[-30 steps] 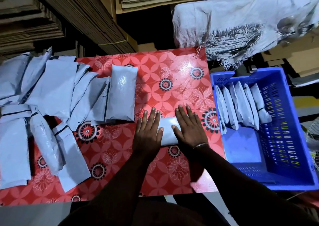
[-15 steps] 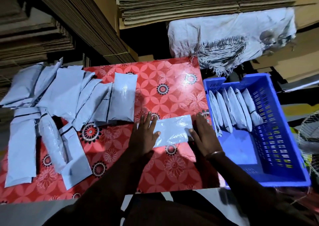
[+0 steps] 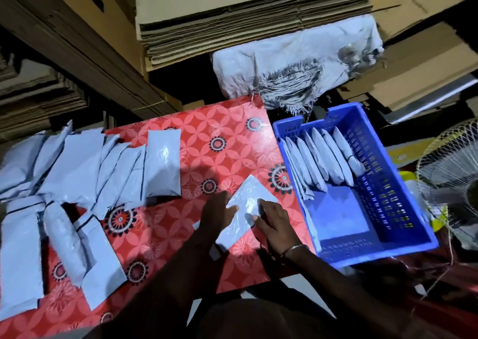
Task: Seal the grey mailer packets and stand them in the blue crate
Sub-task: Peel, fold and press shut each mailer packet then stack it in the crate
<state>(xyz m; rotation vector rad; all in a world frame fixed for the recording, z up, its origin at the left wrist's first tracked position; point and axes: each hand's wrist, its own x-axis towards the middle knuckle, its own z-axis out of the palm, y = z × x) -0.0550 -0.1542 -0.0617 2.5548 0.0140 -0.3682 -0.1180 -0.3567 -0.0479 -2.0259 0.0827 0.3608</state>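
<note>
Turned since a moment ago: the packet in hand (image 3: 245, 209), which lay square across the table between two flat palms, now sits cornerwise, its far corner aimed toward the crate.

Item, left hand (image 3: 218, 213): on the packet's left edge; fingers reach over the edge onto the top face. Whether the thumb is tucked beneath cannot be told.

Item, right hand (image 3: 275, 225): on the packet's right side, fingers spread and nearly straight, tips pressing the top face. Not curled round it. A thin bangle sits on the wrist.

Item, blue crate (image 3: 419, 225): just beside the table's right edge. Seven or so sealed packets (image 3: 323, 157) stand on edge in a leaning row at the far end; the near half of the floor is bare.

Item, unsealed mailers (image 3: 77, 173): a loose overlapping heap on the left of the red patterned table (image 3: 219, 142), several with dark flap strips showing; well apart from the hands.

Step in hand, by judgement: sealing looks finished on this packet, and it is being swung round for transfer.

Next move calls for: a proper grip, a lift over the crate's near wall, and setting the packet on edge against the row so it leans without toppling.
</note>
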